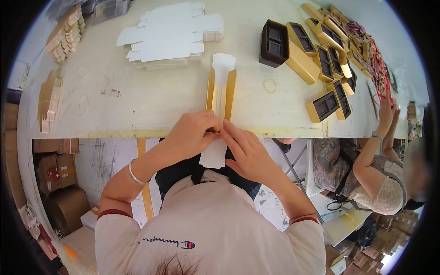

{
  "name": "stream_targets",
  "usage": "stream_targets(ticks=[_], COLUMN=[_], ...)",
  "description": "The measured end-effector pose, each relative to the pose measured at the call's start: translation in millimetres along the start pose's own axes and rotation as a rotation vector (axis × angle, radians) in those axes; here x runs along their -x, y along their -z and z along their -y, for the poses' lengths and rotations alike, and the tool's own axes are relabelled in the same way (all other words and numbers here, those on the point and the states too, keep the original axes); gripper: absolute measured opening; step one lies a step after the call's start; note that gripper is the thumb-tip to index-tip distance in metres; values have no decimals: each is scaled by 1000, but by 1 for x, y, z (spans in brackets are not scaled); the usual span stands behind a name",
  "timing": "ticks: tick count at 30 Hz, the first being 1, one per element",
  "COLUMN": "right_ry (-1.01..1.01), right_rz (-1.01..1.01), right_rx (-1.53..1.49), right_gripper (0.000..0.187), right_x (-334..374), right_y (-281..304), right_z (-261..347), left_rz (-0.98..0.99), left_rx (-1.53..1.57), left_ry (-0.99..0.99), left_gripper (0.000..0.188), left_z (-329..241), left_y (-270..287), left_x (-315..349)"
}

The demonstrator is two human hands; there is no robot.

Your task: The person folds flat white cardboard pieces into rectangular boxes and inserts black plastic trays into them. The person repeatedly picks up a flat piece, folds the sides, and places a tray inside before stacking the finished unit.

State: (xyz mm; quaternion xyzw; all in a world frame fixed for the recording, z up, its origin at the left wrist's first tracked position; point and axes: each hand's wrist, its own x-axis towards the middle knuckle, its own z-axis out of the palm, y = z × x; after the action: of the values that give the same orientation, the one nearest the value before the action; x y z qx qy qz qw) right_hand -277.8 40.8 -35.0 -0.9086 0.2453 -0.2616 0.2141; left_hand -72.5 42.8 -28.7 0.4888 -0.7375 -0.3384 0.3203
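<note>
A partly folded cardboard box (230, 89), gold outside and white inside, lies at the table's near edge with its side walls raised and its far flap flat. Its white near flap (212, 153) hangs over the edge, towards my lap. My left hand (197, 130) is closed, its fingers pinching the box's near left corner. Against the near right corner my right hand (245, 149) grips too, fingers held together and thumb down by the flap. The fingertips of both hands almost meet over the box's near end and hide the fold there.
Flat white box blanks (167, 34) are stacked at the far middle. More gold blanks (49, 101) stand at the left. A stack of dark plastic trays (274, 44) is beside several gold boxes with dark inserts (325, 104). At the right, another person's hands (387, 112) touch red ribbons (380, 68).
</note>
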Motion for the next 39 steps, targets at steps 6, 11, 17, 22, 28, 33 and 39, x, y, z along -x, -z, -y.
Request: stream_targets(ticks=[6,11,17,22,28,33,39], right_ry=[46,-164,-332,-160,36,-44,-123], right_rz=[-221,-211,-346,-326,-299,-97,167], right_rx=[-204,-482,-555,-56,191,160,50], right_gripper=[32,15,18,29,25,11,16], right_x=[-4,-18,-15,-9,-18,-19,-26], right_y=[-19,-16,-24,-27,-22,-19,2], right_z=[-25,-18,-6,-5,-9,-10,-13], left_rz=[285,281,169,148,-176,-162,189], left_rx=[334,350,318,234,-246,-435,-408], left_ry=[166,91,212,256,-9,-210,-193], left_gripper=[27,31,30,31,24,14,12], left_z=[1,16,-2,-12,-12,-2,-5], left_y=[22,19,11,14,-4,-7,17], left_x=[-5,4,3,-5,14,15,2])
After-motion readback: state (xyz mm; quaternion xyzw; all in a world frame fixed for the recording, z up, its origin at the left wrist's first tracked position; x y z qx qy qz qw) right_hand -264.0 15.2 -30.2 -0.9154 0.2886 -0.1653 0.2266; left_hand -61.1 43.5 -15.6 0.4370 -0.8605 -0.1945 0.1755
